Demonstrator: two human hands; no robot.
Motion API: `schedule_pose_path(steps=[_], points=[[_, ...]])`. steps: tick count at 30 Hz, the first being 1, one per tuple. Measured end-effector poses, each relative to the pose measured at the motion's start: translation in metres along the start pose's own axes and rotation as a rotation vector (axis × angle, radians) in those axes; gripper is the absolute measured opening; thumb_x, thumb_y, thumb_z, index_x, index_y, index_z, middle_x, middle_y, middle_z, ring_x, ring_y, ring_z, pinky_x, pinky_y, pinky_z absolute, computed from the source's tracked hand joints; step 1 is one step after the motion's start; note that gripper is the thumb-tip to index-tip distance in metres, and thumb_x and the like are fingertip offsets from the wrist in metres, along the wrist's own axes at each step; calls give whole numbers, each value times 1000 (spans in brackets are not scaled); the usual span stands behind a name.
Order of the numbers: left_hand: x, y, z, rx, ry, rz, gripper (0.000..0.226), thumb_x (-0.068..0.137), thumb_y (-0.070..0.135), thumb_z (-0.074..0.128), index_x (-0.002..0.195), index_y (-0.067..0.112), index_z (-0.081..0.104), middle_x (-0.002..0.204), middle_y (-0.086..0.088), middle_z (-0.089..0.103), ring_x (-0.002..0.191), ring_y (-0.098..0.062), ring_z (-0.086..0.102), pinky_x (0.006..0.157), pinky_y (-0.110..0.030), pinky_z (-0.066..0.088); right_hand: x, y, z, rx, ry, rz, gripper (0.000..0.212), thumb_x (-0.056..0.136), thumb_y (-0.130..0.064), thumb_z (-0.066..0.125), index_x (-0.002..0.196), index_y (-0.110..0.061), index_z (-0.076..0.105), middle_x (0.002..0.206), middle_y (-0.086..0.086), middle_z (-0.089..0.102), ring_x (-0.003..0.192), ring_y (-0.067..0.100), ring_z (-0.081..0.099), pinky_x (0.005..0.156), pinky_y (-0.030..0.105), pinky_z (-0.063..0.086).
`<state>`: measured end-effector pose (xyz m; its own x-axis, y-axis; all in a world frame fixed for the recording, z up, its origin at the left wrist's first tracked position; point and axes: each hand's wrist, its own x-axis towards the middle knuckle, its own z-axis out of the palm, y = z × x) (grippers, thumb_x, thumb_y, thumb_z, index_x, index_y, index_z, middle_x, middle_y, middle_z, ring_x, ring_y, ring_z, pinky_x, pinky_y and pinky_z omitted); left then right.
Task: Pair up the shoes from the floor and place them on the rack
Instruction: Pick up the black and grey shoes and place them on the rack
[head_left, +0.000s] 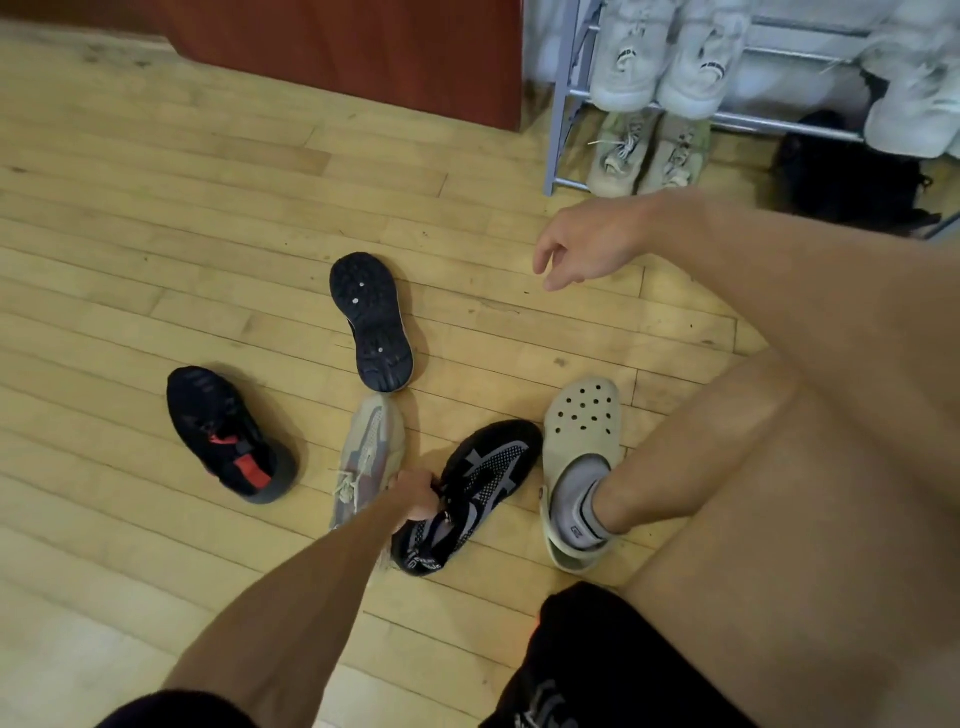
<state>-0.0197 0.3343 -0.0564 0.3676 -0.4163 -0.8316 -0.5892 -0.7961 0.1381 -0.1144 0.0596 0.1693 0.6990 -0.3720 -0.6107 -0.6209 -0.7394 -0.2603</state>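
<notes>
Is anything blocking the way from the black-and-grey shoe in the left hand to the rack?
Nothing visible: bare floor lies between the black-and-grey shoe, gripped by the left hand, and the rack; only the open right hand hovers there.

head view, steeply down, floor (156, 234) near

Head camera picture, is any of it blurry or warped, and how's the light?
Head view: the white sneakers on the rack at top right look soft and washed out; floorboards bow from the wide lens; light is even and warm, with soft shadows beside the black and red shoe; the left hand on the black and grey shoe is fairly sharp.
</notes>
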Motion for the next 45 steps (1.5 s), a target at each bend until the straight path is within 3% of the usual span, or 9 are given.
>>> schedule_pose_path(steps=[4, 9, 17, 20, 23, 26, 32, 40, 45], points=[[-19, 3, -26, -217, 31, 32, 45, 84, 10, 58, 128, 8, 50, 130, -15, 51, 120, -33, 49, 96, -38, 44, -8, -4, 1, 14, 12, 2, 37, 93, -31, 58, 128, -18, 57, 120, 4, 62, 108, 22, 60, 95, 36, 50], [-56, 27, -106, -687, 221, 183, 29, 88, 8, 61, 116, 4, 54, 107, -11, 62, 89, -21, 57, 66, -29, 44, -23, 1, 1, 262, 91, 16, 33, 94, -26, 58, 124, -15, 60, 121, 5, 61, 106, 22, 62, 87, 32, 54], [-141, 127, -214, -1027, 354, 492, 33, 92, 16, 58, 124, 9, 51, 106, -7, 64, 80, -12, 59, 59, -24, 42, -63, 1, -44, 638, 142, -9, 43, 91, -41, 59, 126, -16, 55, 119, 2, 59, 99, 16, 62, 79, 25, 54], [-171, 181, -233, -1077, 397, 596, 26, 93, 14, 57, 119, 12, 52, 98, -2, 62, 76, -8, 55, 58, -25, 39, -87, 10, -70, 692, 253, -34, 22, 90, -36, 63, 104, -20, 58, 104, 1, 62, 96, 22, 64, 78, 29, 55], [-198, 240, -249, -1046, 375, 696, 22, 95, 15, 55, 116, 12, 53, 95, 0, 62, 73, -8, 54, 58, -26, 39, -121, 49, -90, 753, 403, -25, 32, 87, -24, 69, 114, -11, 58, 98, 8, 66, 83, 24, 62, 67, 32, 55], [-223, 300, -255, -940, 326, 797, 22, 95, 15, 54, 116, 9, 59, 101, -5, 66, 72, -14, 58, 57, -24, 42, -163, 98, -99, 882, 543, 34, 44, 87, -16, 68, 127, -8, 54, 113, 14, 67, 98, 27, 68, 80, 39, 59], [-270, 415, -225, -735, 216, 982, 22, 94, 14, 55, 116, 10, 60, 97, -1, 69, 79, -13, 63, 58, -22, 47, -266, 187, -84, 1148, 749, 93, 31, 85, -8, 69, 116, -9, 63, 105, 10, 73, 89, 22, 72, 75, 32, 61], [-271, 519, -90, -442, -18, 1005, 27, 95, 30, 54, 118, 16, 61, 103, 1, 68, 88, -15, 64, 70, -29, 53, -359, 279, 41, 1333, 907, 367, 24, 85, -10, 69, 109, -8, 68, 104, 12, 74, 92, 31, 71, 87, 41, 58], [-241, 527, 9, -208, -325, 885, 42, 88, 23, 66, 128, 18, 58, 115, -5, 67, 105, -25, 63, 86, -34, 55, -399, 314, 145, 1439, 908, 536, 11, 86, -7, 67, 92, -14, 70, 90, 7, 75, 74, 20, 71, 76, 34, 61]])
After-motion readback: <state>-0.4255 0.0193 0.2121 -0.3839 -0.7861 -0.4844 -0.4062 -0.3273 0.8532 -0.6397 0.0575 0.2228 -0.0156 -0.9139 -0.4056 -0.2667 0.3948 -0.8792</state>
